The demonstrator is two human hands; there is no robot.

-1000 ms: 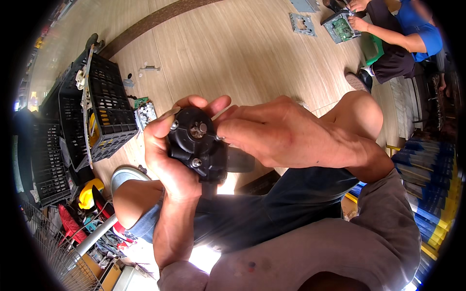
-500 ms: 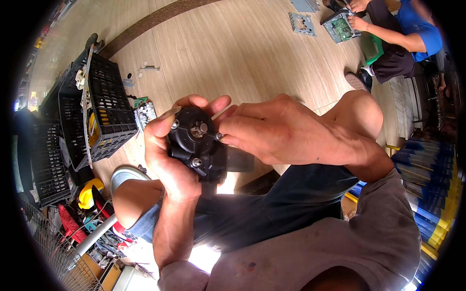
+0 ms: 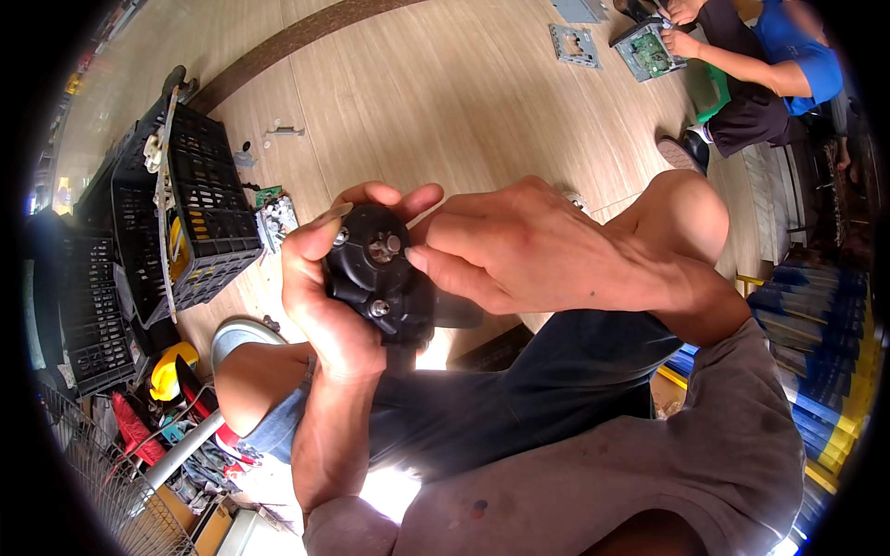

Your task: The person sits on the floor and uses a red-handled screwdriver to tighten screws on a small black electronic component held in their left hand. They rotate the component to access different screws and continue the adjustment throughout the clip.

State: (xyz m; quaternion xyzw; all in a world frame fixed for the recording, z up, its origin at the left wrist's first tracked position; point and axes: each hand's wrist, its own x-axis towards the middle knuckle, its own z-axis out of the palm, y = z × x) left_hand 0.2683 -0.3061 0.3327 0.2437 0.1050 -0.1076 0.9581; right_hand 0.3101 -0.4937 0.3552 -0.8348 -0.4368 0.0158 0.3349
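Observation:
My left hand (image 3: 320, 296) is wrapped round a black motor-like housing (image 3: 369, 280), its fingers at the far side and its thumb on the top face. A metal shaft end (image 3: 384, 246) stands in a recess of that face. One screw (image 3: 379, 309) shows at the lower part and another screw (image 3: 341, 237) beside my left thumb. My right hand (image 3: 528, 246) is closed, thumb and forefinger pinched against the housing's right edge. Whatever lies between these fingertips is hidden. A greyish, translucent-looking part (image 3: 459, 312) juts out below my right hand.
Black plastic crates (image 3: 209, 185) stand at the left, a small circuit board with parts (image 3: 274, 218) beside them. A metal bracket (image 3: 284, 131) lies on the floor. At the far right a person in a blue shirt (image 3: 799, 56) handles an opened electronic device (image 3: 649, 51). Blue-and-yellow stacks (image 3: 816, 343) stand at the right.
My right fingertips have shifted slightly and now cover the screw that showed at the housing's right edge. The housing has turned and moved a little to the right in my left hand.

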